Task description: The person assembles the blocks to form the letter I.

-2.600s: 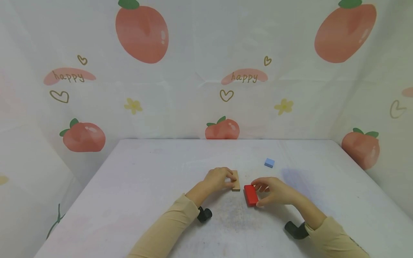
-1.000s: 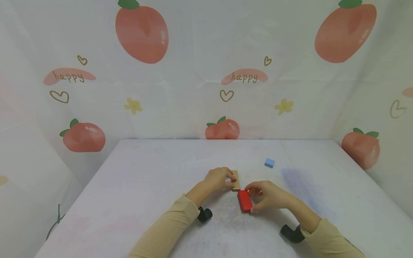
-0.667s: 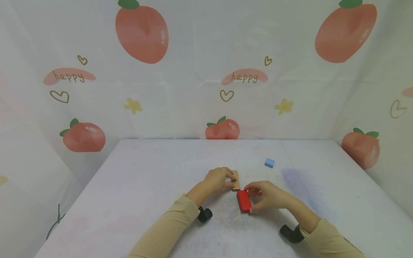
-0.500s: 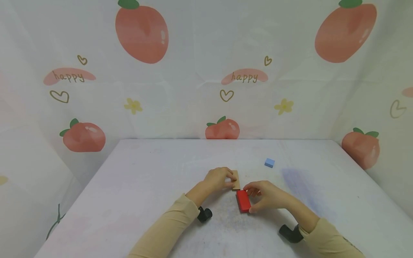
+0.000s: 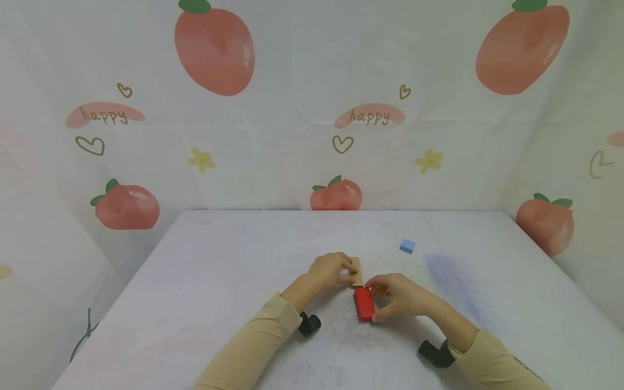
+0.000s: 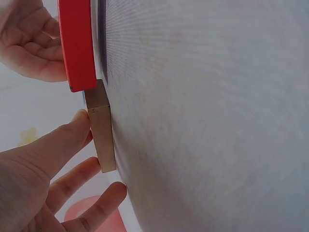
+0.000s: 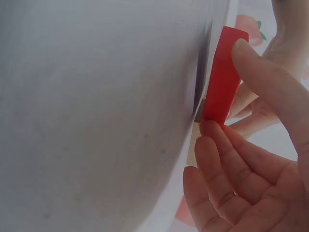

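Observation:
My left hand (image 5: 327, 271) grips a flat natural-wood block (image 5: 358, 276) lying on the white table, thumb and fingers along it. In the left wrist view, the thumb tip presses near one end of this wooden block (image 6: 103, 137). My right hand (image 5: 402, 294) pinches a red block (image 5: 364, 304) by its two ends, thumb at the near end and fingertips at the far end. The red block is raised a little off the tabletop, a gap showing under it in the right wrist view (image 7: 223, 79). Its far end overlaps the wooden block's near end in the head view.
A small blue block (image 5: 407, 246) lies farther back on the table (image 5: 244, 244), right of both hands. Dark wrist-worn cameras sit below each hand. A curtain with peach prints hangs behind and at the sides. A bluish smudge (image 5: 450, 279) marks the tabletop at right.
My right hand has carried the red block left and toward me, from beside the wooden block to just in front of its near end. The left hand and wooden block have stayed put.

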`<state>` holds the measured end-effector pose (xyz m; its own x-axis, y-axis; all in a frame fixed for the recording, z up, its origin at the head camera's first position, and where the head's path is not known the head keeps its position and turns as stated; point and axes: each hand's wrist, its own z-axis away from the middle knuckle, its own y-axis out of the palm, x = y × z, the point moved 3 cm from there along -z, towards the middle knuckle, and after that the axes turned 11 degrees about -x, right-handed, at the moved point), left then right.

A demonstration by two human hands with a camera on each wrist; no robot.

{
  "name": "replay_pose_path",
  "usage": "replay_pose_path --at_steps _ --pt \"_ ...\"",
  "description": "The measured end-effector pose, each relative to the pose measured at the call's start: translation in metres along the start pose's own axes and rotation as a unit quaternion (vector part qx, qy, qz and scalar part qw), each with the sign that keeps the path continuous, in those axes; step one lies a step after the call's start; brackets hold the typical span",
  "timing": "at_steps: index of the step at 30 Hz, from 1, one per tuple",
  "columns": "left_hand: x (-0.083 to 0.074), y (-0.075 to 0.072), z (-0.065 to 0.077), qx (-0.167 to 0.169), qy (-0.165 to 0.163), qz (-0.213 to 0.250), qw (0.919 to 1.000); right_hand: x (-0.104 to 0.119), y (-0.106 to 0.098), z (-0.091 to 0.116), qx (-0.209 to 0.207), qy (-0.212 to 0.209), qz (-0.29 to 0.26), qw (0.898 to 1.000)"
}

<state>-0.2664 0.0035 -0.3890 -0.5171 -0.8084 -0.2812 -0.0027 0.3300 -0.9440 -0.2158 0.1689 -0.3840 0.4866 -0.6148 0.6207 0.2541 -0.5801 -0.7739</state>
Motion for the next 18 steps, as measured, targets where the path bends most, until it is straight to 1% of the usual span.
replay_pose_path --at_steps 9,18 --pt "-0.0011 -0.0031 0.0018 -0.01 0.009 0.006 0.9999 0.002 0.0027 -0.0015 -0.008 -0.003 0.007 1.0" --pt "-0.0009 -0.0028 0.0014 -0.007 0.003 0.009 0.9999 0.0049 0.0039 -0.003 -0.008 0.01 0.002 1.0"
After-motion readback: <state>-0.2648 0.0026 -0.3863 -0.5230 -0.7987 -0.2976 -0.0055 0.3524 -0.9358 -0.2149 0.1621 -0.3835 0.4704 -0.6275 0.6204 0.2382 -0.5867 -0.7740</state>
